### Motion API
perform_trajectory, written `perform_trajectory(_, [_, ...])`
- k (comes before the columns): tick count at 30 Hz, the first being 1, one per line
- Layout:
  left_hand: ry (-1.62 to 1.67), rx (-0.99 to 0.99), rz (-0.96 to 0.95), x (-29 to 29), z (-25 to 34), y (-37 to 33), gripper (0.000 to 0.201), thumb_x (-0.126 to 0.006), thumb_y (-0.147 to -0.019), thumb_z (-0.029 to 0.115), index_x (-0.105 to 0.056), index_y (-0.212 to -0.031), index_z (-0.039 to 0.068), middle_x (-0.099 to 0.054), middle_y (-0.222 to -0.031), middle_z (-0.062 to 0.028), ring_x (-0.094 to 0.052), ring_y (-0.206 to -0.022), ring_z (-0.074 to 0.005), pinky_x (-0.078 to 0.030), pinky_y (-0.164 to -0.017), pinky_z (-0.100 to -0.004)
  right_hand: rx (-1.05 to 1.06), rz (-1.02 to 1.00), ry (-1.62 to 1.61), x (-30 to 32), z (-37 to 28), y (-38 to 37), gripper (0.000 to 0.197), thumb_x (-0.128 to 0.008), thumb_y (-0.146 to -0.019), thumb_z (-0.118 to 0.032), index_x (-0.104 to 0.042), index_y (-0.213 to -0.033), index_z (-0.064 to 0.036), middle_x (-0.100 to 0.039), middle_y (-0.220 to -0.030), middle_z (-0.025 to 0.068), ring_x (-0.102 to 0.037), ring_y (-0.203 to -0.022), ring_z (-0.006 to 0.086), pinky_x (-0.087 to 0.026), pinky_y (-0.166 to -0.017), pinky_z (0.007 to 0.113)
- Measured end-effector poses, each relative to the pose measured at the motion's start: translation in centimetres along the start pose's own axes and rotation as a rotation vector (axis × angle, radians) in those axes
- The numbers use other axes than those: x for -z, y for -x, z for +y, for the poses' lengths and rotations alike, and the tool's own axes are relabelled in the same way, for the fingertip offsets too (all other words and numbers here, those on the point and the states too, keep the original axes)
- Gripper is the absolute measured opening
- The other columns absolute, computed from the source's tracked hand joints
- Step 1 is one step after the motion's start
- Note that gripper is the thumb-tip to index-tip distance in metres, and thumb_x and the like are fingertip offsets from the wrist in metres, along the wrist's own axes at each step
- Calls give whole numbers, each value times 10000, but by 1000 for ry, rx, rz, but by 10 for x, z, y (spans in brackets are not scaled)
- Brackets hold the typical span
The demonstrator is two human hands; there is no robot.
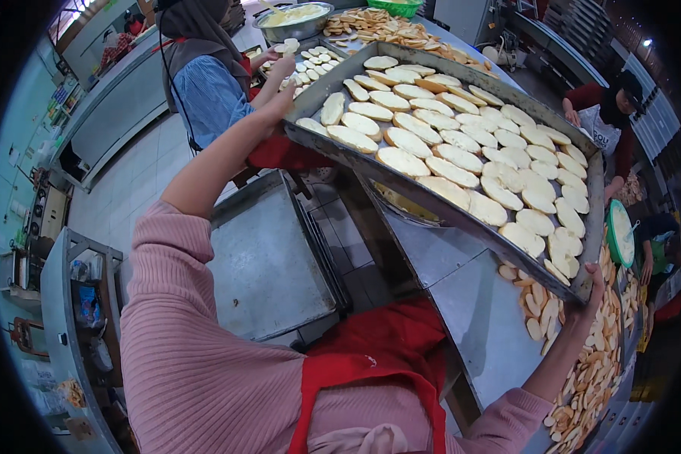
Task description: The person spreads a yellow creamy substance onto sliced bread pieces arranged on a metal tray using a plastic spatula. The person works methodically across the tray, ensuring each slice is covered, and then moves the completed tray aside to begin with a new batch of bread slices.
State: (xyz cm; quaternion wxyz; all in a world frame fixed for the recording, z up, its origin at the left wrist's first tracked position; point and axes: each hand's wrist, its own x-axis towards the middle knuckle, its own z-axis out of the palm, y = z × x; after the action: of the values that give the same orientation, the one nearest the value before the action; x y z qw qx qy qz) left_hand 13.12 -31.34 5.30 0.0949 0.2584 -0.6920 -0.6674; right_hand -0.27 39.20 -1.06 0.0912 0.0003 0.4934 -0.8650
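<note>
You hold the tray (575,219), a big metal one, up over the worktop (477,310), tilted so its far-left corner sits higher than the near-right one. Your left hand (286,94) grips that far-left corner and your right hand (594,284) clasps the near-right corner, fingers curled over the rim. The bread slices (461,144) lie in close rows across the tray, loose and pale. With the tilt as it is, the slices could slide toward your right hand and spill over the low rim; a thumb-and-finger hold at two opposite corners could also let the tray twist or slip if the load shifts. More slices (583,371) are heaped on the worktop under your right arm, and a dropped corner would land on them. A co-worker (204,76) stands just beyond your left hand at a second tray of small pieces (314,64), close enough to be bumped. Your left fingers are mostly hidden behind the tray corner, so how firmly they close is hard to judge, and the underside of the tray is out of sight.
</note>
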Motion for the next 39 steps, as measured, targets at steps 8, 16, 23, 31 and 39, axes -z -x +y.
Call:
perform_trajectory(8, [-8, 72, 31, -46, 40, 59, 604, -237, -1013, 500, -193, -1529, 188, -426, -1458, -85, -511, -1255, -229, -439, -1006, -423, 0, 40, 31, -6, 9, 7, 389, -604, -812, -238, -556, -1107, 12, -638, -1068, 115, -642, -959, 247, -515, -852, 358])
perform_trajectory(16, [-6, 89, 46, -18, 28, 26, 657, -167, -983, 593, -411, -1419, 167, -569, -1308, -94, -630, -1069, -232, -528, -882, -438, -18, 13, -35, -15, 14, 10, 437, -606, -802, -233, -548, -1165, 3, -630, -1117, 113, -635, -992, 248, -511, -880, 355])
perform_trajectory(23, [25, 67, 98, -40, 35, 40, 691, -218, -987, 601, -340, -1441, 94, -500, -1385, -147, -539, -1222, -292, -416, -1020, -537, 13, -5, -22, -14, 12, 14, 471, -614, -787, -230, -536, -1175, 26, -630, -1108, 125, -642, -978, 256, -512, -885, 360])
perform_trajectory(31, [-29, 94, 63, -26, 36, 30, 718, -227, -980, 615, -336, -1448, 81, -485, -1401, -145, -521, -1245, -298, -407, -1030, -541, 42, 27, -24, -11, 11, 14, 457, -628, -780, -200, -535, -1158, 39, -631, -1091, 142, -649, -944, 263, -528, -864, 371])
perform_trajectory(39, [34, 90, 88, -21, 27, 20, 683, -231, -991, 583, -388, -1407, 64, -519, -1360, -165, -582, -1171, -294, -459, -991, -505, 10, 20, -46, -24, 9, 20, 480, -628, -781, -210, -530, -1183, 33, -631, -1098, 134, -642, -963, 268, -520, -877, 376])
